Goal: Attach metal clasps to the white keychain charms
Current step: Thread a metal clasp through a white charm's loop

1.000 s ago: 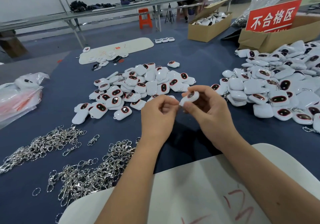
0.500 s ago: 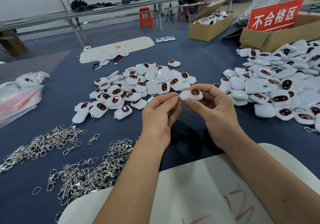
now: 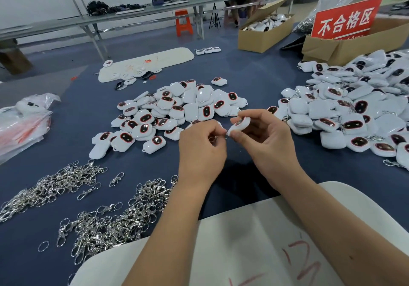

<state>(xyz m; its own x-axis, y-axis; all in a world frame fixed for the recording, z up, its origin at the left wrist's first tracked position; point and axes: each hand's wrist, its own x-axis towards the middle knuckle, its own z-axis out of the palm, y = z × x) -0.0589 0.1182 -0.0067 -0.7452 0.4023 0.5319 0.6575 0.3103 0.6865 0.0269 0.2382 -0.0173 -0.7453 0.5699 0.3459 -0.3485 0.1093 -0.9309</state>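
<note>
Pinching a small clasp (image 3: 214, 139), left hand (image 3: 202, 150) meets right hand (image 3: 263, 137) gripping a charm (image 3: 240, 124); light, slick shell, likely best held by its edges

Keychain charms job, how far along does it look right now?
Done: the right pile shows metal rings among its charms. In hand: the right hand holds one charm while the left hand pinches a clasp at its end. Left: the middle pile and the loose clasps.
</note>
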